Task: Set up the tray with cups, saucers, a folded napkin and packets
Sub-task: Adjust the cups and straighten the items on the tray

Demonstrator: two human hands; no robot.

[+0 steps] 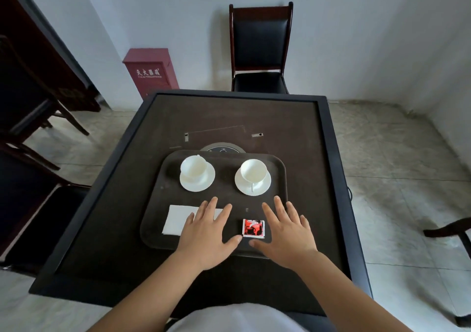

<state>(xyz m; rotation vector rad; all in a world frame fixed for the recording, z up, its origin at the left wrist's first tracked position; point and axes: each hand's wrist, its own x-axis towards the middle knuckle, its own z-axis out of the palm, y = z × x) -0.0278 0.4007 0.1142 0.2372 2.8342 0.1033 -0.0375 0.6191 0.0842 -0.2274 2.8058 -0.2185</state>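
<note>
Down at the near edge, both forearms reach in from the bottom of the view over the dark table [107, 229]. The left hand [207, 234] lies flat, fingers spread, gripping nothing; its fingers overlap the right part of the folded white napkin [178, 220], though whether the palm presses on it I cannot tell. The right hand [286, 232] is flat and splayed too, empty, spread over the near right part of the dark tray [158, 178].

Between the two hands sits the red and black packet [253, 228], lying flat on the tray. The left thumb tip comes up just beside its near left corner, the right thumb tip lies just in front of its near edge, and neither hand has hold of it. Whether it is one packet or a small stack I cannot make out.

Further in, two white sets stand side by side on the tray. The left cup [193, 167] stands on its saucer [197, 178], set toward the saucer's far left. The right cup [253, 170] stands upright on its own saucer [253, 181], handle pointing back toward the person. Both cups look empty.

Just behind the tray, a round dark disc [223, 148] peeks out from the table's middle. Beyond the table, a black-cushioned chair [260, 48] faces in against the wall, and a red box [150, 72] stands on the floor to its left.
</note>
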